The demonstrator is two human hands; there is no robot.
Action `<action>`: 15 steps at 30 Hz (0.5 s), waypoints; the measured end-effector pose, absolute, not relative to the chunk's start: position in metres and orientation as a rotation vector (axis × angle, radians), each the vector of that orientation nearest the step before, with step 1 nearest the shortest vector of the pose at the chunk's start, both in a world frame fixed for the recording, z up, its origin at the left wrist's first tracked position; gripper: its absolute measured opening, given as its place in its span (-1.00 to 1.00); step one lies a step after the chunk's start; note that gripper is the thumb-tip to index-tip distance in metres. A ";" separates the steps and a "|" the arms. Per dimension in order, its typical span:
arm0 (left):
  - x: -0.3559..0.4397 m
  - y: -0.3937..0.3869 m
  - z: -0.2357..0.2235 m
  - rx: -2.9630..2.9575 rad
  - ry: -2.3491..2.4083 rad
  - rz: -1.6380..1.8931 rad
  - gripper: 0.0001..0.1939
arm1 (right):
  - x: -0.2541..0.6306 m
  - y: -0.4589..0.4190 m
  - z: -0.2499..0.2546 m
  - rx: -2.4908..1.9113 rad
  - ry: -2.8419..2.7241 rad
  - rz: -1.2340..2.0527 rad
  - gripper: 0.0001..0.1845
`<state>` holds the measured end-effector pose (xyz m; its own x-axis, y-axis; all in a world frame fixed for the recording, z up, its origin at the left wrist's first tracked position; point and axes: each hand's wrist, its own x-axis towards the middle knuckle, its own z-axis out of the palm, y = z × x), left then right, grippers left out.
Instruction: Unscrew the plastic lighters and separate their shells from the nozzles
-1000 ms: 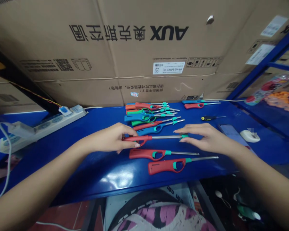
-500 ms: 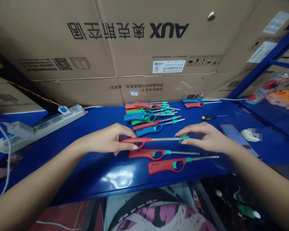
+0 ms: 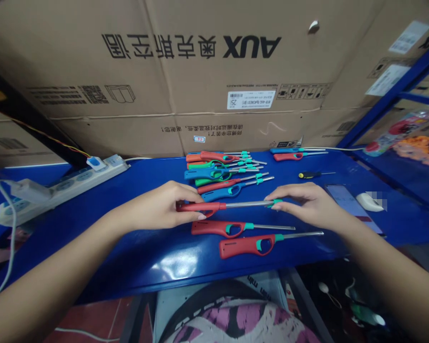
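Note:
My left hand (image 3: 164, 207) is closed round the red handle of a long-nosed lighter (image 3: 218, 206), held just above the blue table (image 3: 136, 252). My right hand (image 3: 307, 202) pinches a small green piece at the tip of that lighter's metal tube. Two more red lighters with teal triggers lie in front of it, one (image 3: 229, 228) nearer the hands and one (image 3: 250, 245) closest to the table edge.
A heap of red, blue and green lighters (image 3: 221, 171) lies behind the hands, with two more (image 3: 295, 153) at the back right. A small screwdriver (image 3: 309, 175), a phone (image 3: 345, 197) and a white object (image 3: 370, 201) sit right. A power strip (image 3: 60, 183) lies left. Cardboard boxes (image 3: 200, 71) wall the back.
The lighter has lifted slightly off the table and shifted left in my left hand. My right hand's fingers have closed on the green piece at its tip.

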<state>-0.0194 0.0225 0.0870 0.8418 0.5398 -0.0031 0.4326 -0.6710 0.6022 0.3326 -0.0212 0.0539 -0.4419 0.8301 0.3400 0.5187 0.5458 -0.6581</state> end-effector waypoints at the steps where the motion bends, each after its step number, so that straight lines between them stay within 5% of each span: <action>1: -0.019 0.021 0.088 2.440 0.702 0.241 -0.79 | 0.333 -0.022 0.055 -1.060 -2.168 0.614 -0.83; 7: -0.020 0.017 0.091 2.449 0.709 0.257 -0.80 | 0.332 -0.023 0.054 -1.004 -2.072 0.546 -0.88; 15: -0.027 0.015 0.091 2.452 0.752 0.291 -0.85 | 0.335 -0.020 0.050 -0.990 -1.811 0.842 -0.86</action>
<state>-0.0274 0.0152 0.0910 0.8196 0.5713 0.0433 0.4513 -0.6904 0.5654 0.3352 -0.0204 0.0496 -0.2942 0.8803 0.3721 0.2829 0.4521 -0.8459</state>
